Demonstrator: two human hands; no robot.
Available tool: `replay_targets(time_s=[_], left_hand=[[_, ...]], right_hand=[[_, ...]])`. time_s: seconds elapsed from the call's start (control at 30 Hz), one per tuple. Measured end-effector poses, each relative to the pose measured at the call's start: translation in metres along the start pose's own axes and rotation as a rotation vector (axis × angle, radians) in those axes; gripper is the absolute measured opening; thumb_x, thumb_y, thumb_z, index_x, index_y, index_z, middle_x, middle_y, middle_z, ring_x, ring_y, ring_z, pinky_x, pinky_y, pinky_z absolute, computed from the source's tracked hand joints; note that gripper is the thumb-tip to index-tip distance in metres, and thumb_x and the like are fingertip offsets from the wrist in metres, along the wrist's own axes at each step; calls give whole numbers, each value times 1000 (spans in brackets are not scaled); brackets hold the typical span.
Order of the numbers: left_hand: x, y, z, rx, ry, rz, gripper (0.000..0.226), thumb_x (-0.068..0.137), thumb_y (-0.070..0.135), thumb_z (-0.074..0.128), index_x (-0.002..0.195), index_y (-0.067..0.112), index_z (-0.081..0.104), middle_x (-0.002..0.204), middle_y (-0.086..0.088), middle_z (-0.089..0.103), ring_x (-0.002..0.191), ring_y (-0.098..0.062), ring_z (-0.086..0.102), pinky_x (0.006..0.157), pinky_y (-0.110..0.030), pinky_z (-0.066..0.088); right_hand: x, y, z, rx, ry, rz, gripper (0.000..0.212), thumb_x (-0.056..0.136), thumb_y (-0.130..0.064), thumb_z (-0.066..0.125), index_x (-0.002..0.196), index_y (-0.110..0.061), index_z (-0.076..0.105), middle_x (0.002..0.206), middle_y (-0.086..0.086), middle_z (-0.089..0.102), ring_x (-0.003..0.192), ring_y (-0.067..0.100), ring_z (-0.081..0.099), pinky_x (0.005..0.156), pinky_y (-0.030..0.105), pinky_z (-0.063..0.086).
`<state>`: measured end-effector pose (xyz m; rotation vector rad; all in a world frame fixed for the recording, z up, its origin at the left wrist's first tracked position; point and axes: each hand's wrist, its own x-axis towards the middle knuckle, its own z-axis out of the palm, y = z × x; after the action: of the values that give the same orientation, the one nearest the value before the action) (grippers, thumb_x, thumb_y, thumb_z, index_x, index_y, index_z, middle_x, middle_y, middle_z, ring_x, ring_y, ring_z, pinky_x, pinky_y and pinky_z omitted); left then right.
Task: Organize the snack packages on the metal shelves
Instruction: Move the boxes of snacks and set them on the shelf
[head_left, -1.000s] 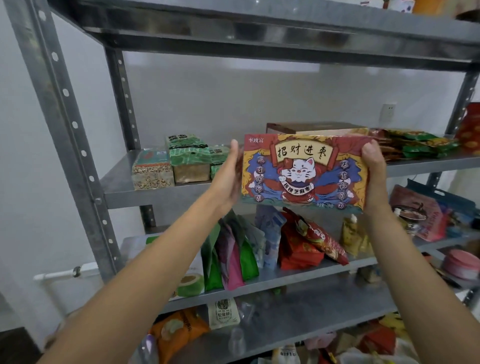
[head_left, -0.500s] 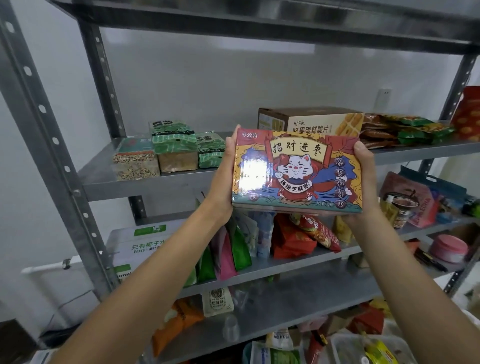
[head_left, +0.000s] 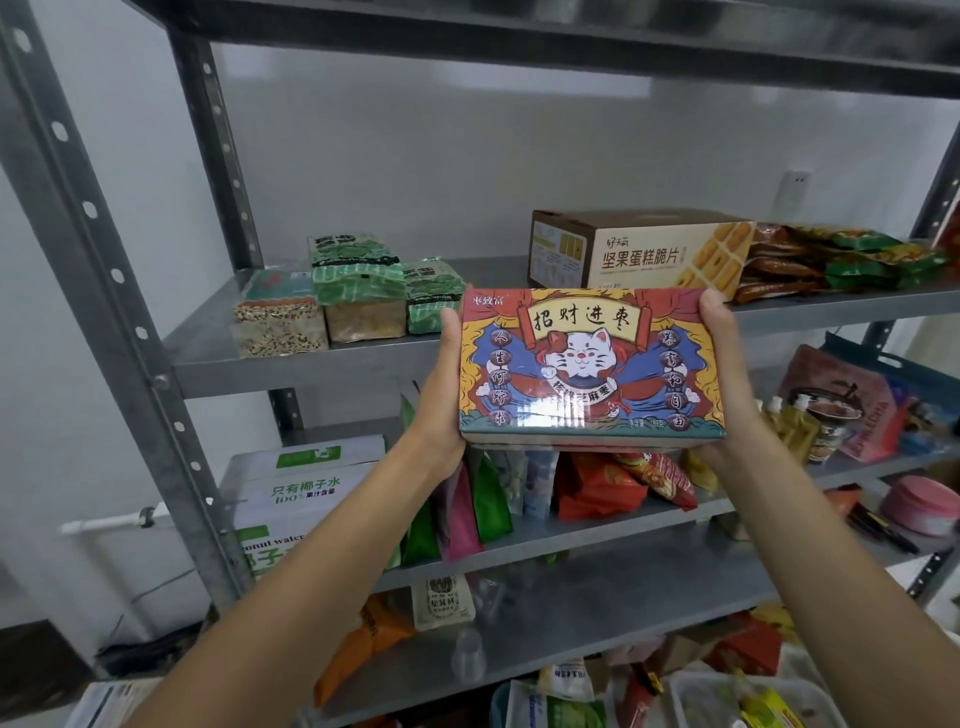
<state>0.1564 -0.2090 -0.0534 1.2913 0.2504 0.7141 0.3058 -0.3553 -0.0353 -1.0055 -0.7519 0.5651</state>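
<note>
Head view: a person holds a colourful cat-printed snack box (head_left: 587, 369) in front of the metal shelves (head_left: 332, 358).

The left hand (head_left: 441, 395) grips the box's left end and the right hand (head_left: 727, 374) its right end, each with the thumb on the printed front and the other fingers hidden behind. The box sits between the two palms, face towards the camera and tilted slightly back, in the air just in front of the upper shelf's front edge. Behind it on that shelf stands a brown cake-crisp carton (head_left: 639, 249), with green-topped packs (head_left: 358, 275) to the left and stacked flat packets (head_left: 841, 254) to the right. One shelf down are a white coconut-water carton (head_left: 306, 488) and red packets (head_left: 597, 488).
</note>
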Motion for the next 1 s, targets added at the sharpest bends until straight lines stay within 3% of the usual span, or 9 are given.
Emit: replay_targets(time_s=[0.13, 0.27, 0.33, 0.43, 0.6, 0.7, 0.8, 0.9, 1.0], left_hand=[[-3, -4, 3, 35, -20, 72, 70, 94, 63, 21, 142, 19, 46, 131, -6, 63, 117, -21, 63, 101, -41, 49], [-1, -5, 8, 94, -50, 261, 89, 79, 74, 52, 154, 39, 17, 153, 6, 40, 135, -20, 47, 104, -43, 47], [2, -4, 13, 109, -70, 300, 73, 91, 57, 53, 153, 39, 17, 140, 25, 50, 129, -10, 52, 98, -34, 50], [9, -5, 18, 45, -88, 304, 59, 95, 33, 41, 151, 34, 22, 127, 20, 62, 119, -12, 61, 89, -31, 53], [14, -6, 22, -1, -85, 213, 62, 93, 34, 43, 152, 37, 23, 136, -5, 59, 121, -26, 60, 95, -42, 53], [13, -7, 30, 44, -79, 110, 67, 89, 49, 49, 150, 28, 33, 134, -5, 61, 119, -24, 62, 99, -42, 51], [5, -14, 39, 93, -69, 44, 57, 89, 52, 56, 139, 25, 49, 124, 1, 68, 113, -21, 65, 105, -47, 46], [-4, -27, 44, 139, -38, 73, 73, 76, 44, 74, 140, 36, 40, 123, 6, 68, 114, -20, 64, 106, -48, 43], [-7, -31, 50, 67, 31, 147, 88, 75, 38, 78, 146, 49, 27, 129, 10, 63, 118, -17, 62, 107, -48, 43]], right_hand=[[0, 0, -6, -5, -12, 14, 49, 100, -50, 25, 110, -20, 63, 100, -1, 75, 91, 15, 72, 72, 26, 59], [0, 1, -14, 14, 20, 71, 60, 97, -60, 21, 116, -21, 63, 110, 1, 73, 101, 19, 70, 76, 30, 60], [1, 1, -18, 12, 19, 106, 63, 96, -63, 20, 116, -22, 63, 112, 2, 72, 103, 21, 69, 77, 33, 60], [-1, 0, -24, 28, -12, 80, 63, 94, -62, 19, 114, -22, 64, 111, 2, 73, 100, 19, 70, 76, 32, 59], [0, 0, -43, -11, -94, 21, 41, 73, -44, 69, 103, -17, 69, 95, 3, 76, 82, 19, 73, 63, 29, 58], [6, 1, -51, 75, -44, -63, 60, 69, -38, 62, 120, -9, 54, 98, 5, 73, 84, 21, 71, 68, 33, 59], [11, -5, -60, 26, 24, -221, 45, 71, -30, 60, 112, -12, 56, 95, 5, 70, 81, 20, 69, 69, 35, 58], [14, -16, -65, -78, 10, -285, 60, 66, -33, 62, 122, -13, 53, 106, 10, 66, 86, 21, 69, 71, 33, 59], [18, -23, -63, -171, -14, -237, 55, 83, -27, 57, 137, -25, 49, 114, -2, 69, 93, 19, 71, 71, 30, 59]])
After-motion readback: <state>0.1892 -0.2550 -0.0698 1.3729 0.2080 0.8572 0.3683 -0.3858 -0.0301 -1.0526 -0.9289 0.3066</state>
